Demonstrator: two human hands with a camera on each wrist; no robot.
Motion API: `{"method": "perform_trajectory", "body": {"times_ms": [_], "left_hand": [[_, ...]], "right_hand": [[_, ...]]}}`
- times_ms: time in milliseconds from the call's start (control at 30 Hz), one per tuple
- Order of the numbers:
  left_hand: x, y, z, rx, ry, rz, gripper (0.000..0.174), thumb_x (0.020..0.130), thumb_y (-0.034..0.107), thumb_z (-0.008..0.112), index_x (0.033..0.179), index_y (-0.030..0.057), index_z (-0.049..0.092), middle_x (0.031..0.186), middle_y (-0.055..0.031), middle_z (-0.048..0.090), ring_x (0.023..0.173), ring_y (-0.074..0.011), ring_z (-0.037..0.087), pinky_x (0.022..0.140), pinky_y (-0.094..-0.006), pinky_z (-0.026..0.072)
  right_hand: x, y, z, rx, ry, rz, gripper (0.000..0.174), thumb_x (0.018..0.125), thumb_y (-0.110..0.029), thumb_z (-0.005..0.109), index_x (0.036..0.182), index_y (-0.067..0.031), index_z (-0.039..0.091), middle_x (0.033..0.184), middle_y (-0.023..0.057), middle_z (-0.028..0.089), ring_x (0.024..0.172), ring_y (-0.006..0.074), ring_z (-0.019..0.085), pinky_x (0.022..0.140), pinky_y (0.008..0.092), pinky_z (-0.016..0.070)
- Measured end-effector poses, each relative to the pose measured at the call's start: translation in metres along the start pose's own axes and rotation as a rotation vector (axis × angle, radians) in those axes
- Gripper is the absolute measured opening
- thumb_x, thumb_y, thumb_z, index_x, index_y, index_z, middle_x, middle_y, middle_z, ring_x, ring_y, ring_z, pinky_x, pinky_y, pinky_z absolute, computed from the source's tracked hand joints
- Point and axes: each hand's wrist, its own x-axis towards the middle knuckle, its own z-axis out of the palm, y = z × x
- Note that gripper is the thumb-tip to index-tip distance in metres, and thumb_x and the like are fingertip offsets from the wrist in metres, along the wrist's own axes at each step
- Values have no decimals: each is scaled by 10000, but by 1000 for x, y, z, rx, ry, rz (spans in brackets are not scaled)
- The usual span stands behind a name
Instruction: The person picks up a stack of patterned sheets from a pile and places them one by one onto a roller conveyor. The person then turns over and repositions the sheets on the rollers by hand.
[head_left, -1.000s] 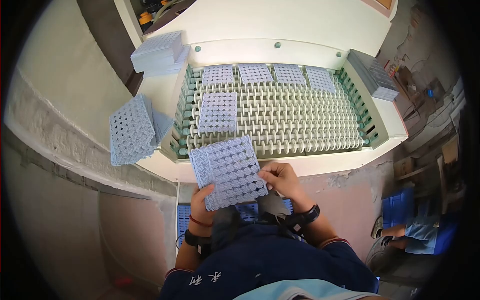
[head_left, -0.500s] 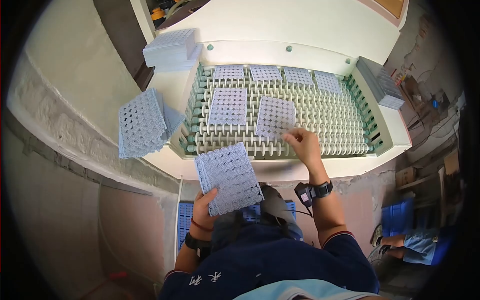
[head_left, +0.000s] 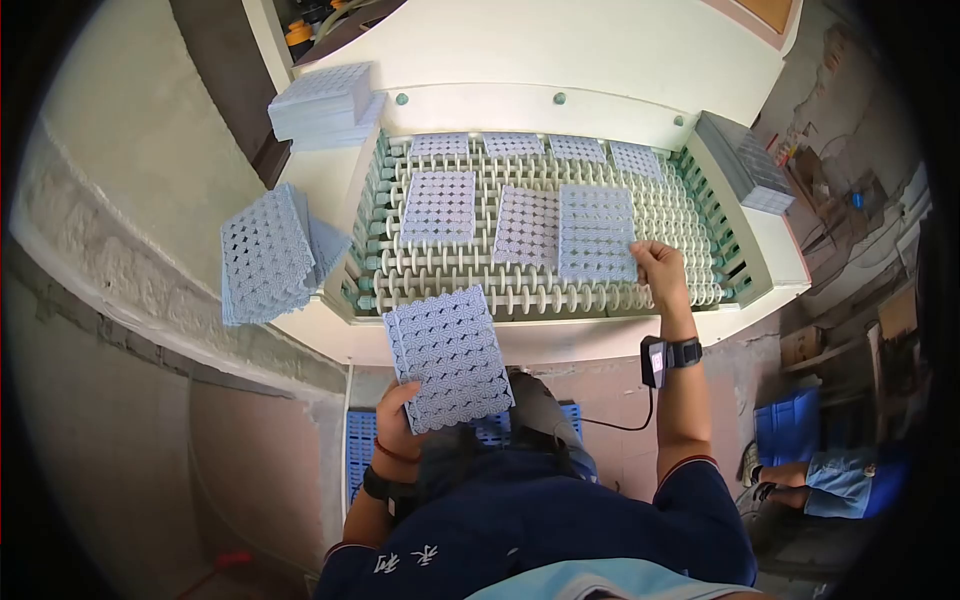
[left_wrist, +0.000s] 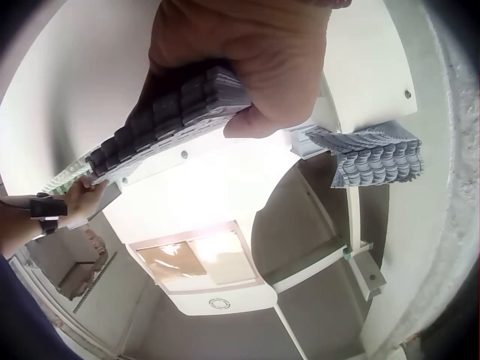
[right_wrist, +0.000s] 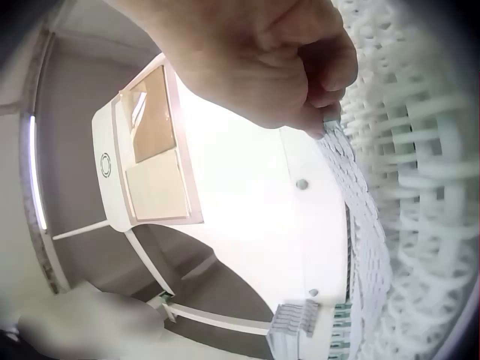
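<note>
My left hand (head_left: 398,420) grips a stack of pale blue perforated sheets (head_left: 446,357) by its near edge, below the front lip of the machine; the left wrist view shows the stack (left_wrist: 169,112) clamped between thumb and fingers (left_wrist: 262,112). My right hand (head_left: 655,262) reaches over the roller conveyor (head_left: 680,270) and pinches the near right corner of a single sheet (head_left: 596,232) lying on the rollers; the right wrist view shows that sheet (right_wrist: 360,217) edge-on under the fingertips (right_wrist: 319,124). Two more sheets (head_left: 526,226) lie to its left.
A row of sheets (head_left: 510,146) sits at the conveyor's far end. Sheet stacks rest at the machine's top left (head_left: 320,100), right ledge (head_left: 745,160) and fanned off the left edge (head_left: 265,255). A blue crate (head_left: 362,450) lies below; another person (head_left: 830,470) crouches at right.
My right hand left the stack, laid one sheet on the rollers, then moved right and now holds a further sheet beside it. The far row has travelled deeper into the machine.
</note>
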Motion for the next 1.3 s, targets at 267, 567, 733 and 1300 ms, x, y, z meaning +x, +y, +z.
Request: {"method": "perform_trajectory", "body": {"times_ms": [267, 567, 733, 1300], "left_hand": [[-4, -10, 2, 244, 126, 8, 433, 826, 66, 459, 1229, -75, 385, 1169, -213, 506, 1047, -327, 533, 873, -434, 455], [-1, -18, 20, 211, 112, 14, 349, 850, 68, 496, 1172, -60, 455, 1110, -191, 552, 982, -294, 576, 831, -400, 485], [-11, -10, 11, 195, 79, 37, 415, 835, 77, 494, 1212, -73, 406, 1161, -211, 516, 1040, -321, 542, 880, -426, 455], [-12, -14, 6, 215, 86, 13, 383, 843, 78, 510, 1186, -72, 431, 1121, -193, 542, 989, -298, 572, 830, -393, 485]], "right_hand": [[-31, -24, 27, -575, 112, -254, 253, 743, -226, 681, 865, -5, 661, 653, 103, 623, 569, 165, 578, 551, 291, 453], [-123, -13, 90, 178, -618, 179, 168, 804, -167, 656, 838, -5, 631, 628, -10, 567, 515, 35, 515, 441, 172, 403], [-53, -2, 3, 61, -34, -104, 171, 842, -183, 604, 848, -19, 649, 609, -39, 542, 477, 20, 414, 412, 173, 319], [-43, -21, -8, -333, -106, -127, 242, 785, -198, 675, 898, 15, 655, 688, 28, 621, 592, 73, 527, 534, 222, 429]]}}
